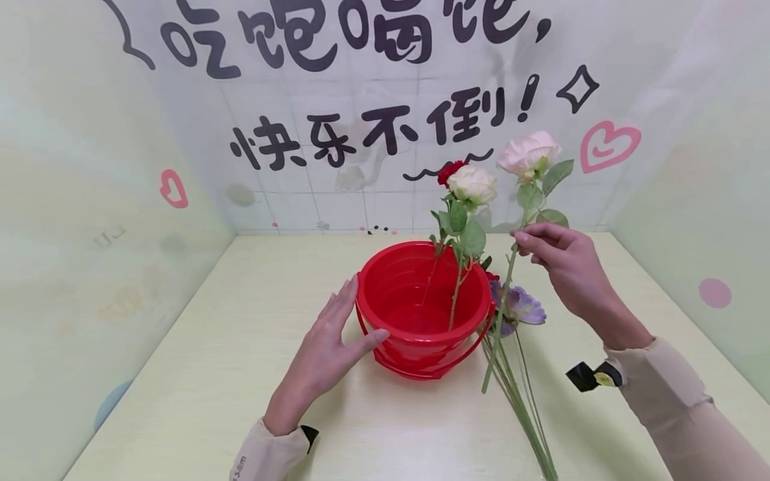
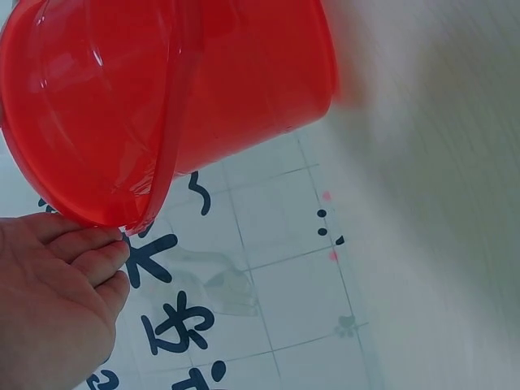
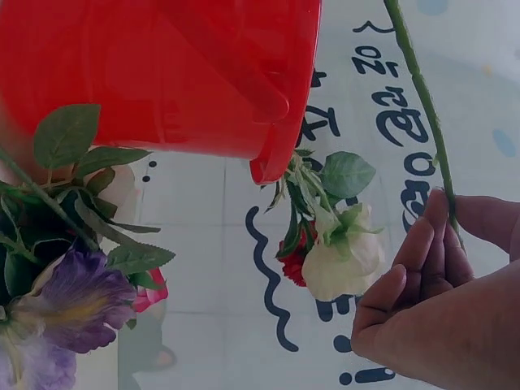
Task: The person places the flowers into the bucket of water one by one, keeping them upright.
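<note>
A red bucket point(image 1: 415, 357) stands upright on the table, its handle hanging down in front. My left hand point(image 1: 327, 341) touches the bucket's left rim with extended fingers, the thumb at the front; in the left wrist view the fingertips meet the rim. To the right of the bucket, my right hand point(image 1: 562, 264) pinches the stem of a pale pink rose point(image 1: 529, 153) between thumb and fingers. That stem slants down, its lower end in front of the lying flowers. Inside the bucket lean a cream rose point(image 1: 473, 185) and a red flower point(image 1: 450, 173).
On the table right of the bucket lie several long-stemmed flowers, with a purple flower point(image 1: 522, 306) and a dark pink bloom point(image 3: 152, 291) among them. A lettered wall covering point(image 1: 289, 207) rises behind the table point(image 1: 240, 347), with side panels left and right.
</note>
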### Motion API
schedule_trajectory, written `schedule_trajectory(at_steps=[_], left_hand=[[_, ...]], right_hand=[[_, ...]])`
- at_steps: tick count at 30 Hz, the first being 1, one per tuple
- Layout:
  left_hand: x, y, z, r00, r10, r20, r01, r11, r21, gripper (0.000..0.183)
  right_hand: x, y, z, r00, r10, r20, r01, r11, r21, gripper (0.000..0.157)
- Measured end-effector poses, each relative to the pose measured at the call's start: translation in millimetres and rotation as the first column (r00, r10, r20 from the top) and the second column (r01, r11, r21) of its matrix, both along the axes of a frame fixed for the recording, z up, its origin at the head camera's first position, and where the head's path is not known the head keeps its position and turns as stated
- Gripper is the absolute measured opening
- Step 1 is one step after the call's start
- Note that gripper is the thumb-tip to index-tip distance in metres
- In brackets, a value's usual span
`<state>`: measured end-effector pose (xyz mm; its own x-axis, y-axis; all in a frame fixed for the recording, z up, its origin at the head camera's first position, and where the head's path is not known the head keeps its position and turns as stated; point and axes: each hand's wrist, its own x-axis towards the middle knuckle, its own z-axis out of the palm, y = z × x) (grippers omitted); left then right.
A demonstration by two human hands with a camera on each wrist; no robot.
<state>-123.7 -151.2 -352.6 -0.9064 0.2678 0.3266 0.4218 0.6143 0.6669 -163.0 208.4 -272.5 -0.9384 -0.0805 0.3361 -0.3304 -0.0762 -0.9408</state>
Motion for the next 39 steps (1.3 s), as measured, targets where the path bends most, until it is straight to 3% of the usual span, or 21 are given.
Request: schedule_trajectory(at_steps=[12,26,39], left_hand=[[0.3,0.0,-2.3,1.000,0.000,-0.010,0.000,1.000,0.001,0.094],[1.0,0.2,0.1,1.000,0.011,0.008,-0.011,1.000,-0.010,0.095],[1.9,-0.3,1.1,1.000,0.018,0.019,-0.018,1.000,-0.013,0.095]], right_hand=[[-14.1,-4.2,16.1,1.000,-0.001,-0.010,-0.001,0.985,-0.171,0.009],[-27.8,-1.4,18.1,1.000,-0.009,0.003,0.009,0.946,-0.325,0.008],[-31.5,-7.9,14.7,0.999,-0.031,0.011,0.033,0.939,-0.342,0.012]])
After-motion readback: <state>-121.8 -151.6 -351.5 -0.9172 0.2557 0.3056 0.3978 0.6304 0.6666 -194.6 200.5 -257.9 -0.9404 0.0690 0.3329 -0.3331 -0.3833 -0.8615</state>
